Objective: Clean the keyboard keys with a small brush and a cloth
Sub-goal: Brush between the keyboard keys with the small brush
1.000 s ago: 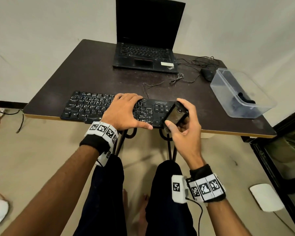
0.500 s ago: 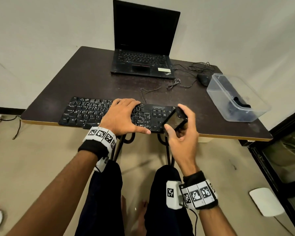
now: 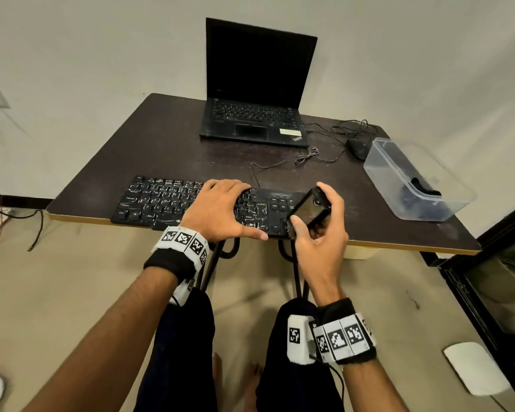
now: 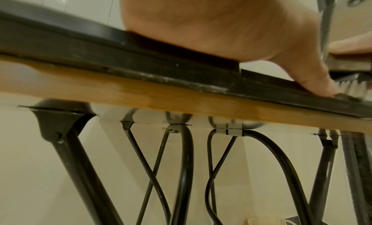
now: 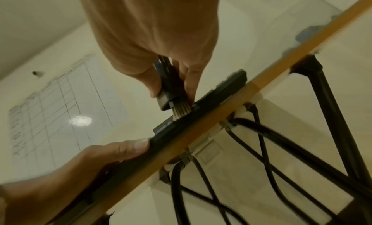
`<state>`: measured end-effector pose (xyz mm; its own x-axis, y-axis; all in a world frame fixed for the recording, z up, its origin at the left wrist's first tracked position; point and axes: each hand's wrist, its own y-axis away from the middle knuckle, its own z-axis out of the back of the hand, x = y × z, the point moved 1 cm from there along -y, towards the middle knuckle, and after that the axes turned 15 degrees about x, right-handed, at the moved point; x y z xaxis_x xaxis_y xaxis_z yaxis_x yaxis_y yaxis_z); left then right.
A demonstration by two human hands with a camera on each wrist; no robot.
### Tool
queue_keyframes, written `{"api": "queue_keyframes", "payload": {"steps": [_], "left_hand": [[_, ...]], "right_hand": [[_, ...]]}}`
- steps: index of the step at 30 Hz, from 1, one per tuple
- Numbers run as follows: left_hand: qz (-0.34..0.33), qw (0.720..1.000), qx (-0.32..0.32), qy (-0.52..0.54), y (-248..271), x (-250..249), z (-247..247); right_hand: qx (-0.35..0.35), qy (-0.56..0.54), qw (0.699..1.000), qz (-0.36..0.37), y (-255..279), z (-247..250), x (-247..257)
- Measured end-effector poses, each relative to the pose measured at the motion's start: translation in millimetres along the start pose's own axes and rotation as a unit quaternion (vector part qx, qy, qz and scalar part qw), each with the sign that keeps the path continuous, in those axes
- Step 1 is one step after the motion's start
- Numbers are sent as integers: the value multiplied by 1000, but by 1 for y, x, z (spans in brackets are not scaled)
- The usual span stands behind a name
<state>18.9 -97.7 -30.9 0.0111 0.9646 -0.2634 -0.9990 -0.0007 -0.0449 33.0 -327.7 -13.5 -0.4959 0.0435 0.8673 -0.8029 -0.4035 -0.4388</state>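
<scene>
Brushing is continued at the keyboard's [image 3: 191,203] right end: small brush [image 3: 308,211] stays pinched in right hand [image 3: 318,233], left hand [image 3: 217,209] pressed flat; little has shifted.

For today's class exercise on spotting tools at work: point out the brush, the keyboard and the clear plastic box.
brush [image 5: 181,111]: right wrist view, on the pale bristles touching the keyboard.
keyboard [image 3: 158,200]: head view, on the letter keys left of the hand.
clear plastic box [image 3: 382,171]: head view, on its near side wall.
</scene>
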Motion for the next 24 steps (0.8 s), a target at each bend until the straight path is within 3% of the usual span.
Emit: {"api": "queue_keyframes", "payload": {"steps": [4,9,13,18,21,24], "left_hand": [[-2,1000,2,0,-1,0,0],[-11,1000,-3,1,-1,0,0],[-12,1000,-4,-9,-2,0,-1],[-13,1000,-5,-17,-5,-7,-6],[-7,999,-2,-31,-8,-12,-10],[-13,999,-1,-37,-10,-12,-12]], "right_hand": [[53,13,998,-3,-3,1,-1],[11,-19,1000,-7,-2,10,0],[103,-21,994,-13,-6,3,4],[37,11,999,-16,-8,7,2],[109,40,993,-10,-9,4,6],[107,23,994,-18,-13,11,6]]}}
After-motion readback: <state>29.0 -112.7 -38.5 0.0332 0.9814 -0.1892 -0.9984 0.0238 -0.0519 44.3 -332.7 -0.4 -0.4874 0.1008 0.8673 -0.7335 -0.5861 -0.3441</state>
